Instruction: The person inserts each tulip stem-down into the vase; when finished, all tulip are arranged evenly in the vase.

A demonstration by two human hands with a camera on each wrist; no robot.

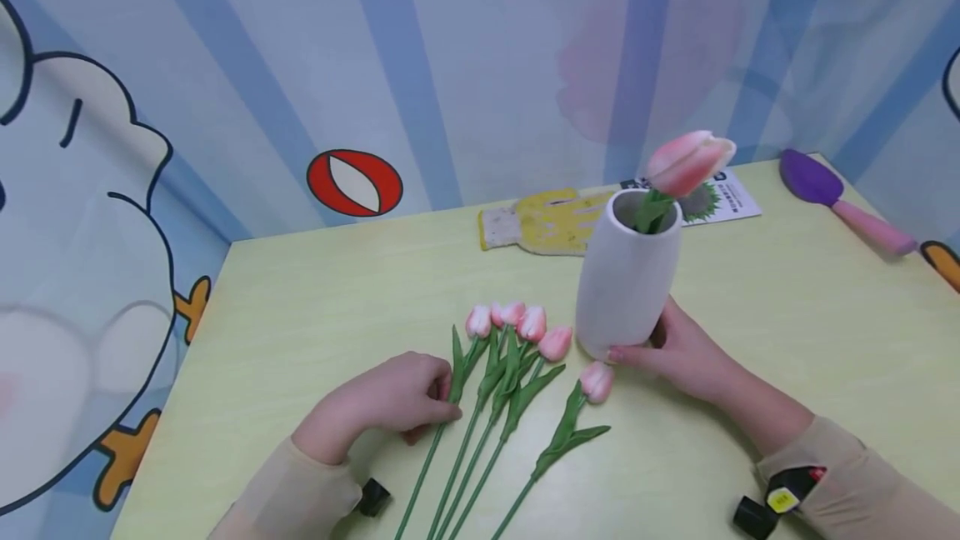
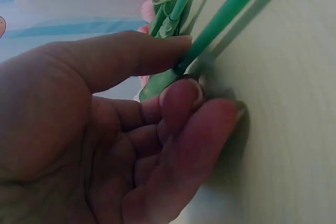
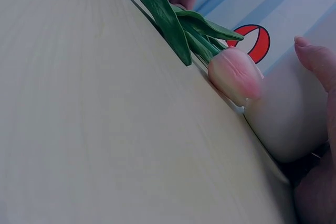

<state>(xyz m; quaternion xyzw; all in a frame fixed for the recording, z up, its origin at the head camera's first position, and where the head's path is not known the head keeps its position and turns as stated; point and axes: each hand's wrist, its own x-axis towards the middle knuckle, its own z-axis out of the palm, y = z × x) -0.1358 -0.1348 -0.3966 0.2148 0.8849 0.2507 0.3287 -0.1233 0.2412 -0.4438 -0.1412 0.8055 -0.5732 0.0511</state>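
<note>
Several artificial tulips with pale pink heads [image 1: 556, 344] and green stems lie on the table in front of me. My left hand [image 1: 397, 394] pinches the leftmost tulip [image 1: 430, 455] by its stem, just below the leaves; the left wrist view shows this green stem [image 2: 226, 17] at the thumb and fingertips. A white vase [image 1: 628, 290] stands right of the tulips with one pink tulip [image 1: 686, 165] in it. Low on the vase's right side, my right hand [image 1: 690, 352] grips it, thumb across the front; the other fingers are mostly hidden behind. One loose tulip [image 3: 235, 74] lies close by the vase base.
Behind the vase lie a yellow and grey glove [image 1: 558, 223] and a printed card [image 1: 727, 197], both partly covered by it. A purple scoop with a pink handle [image 1: 873, 227] rests at the back right corner. A patterned cloth backdrop [image 1: 495, 65] borders the table.
</note>
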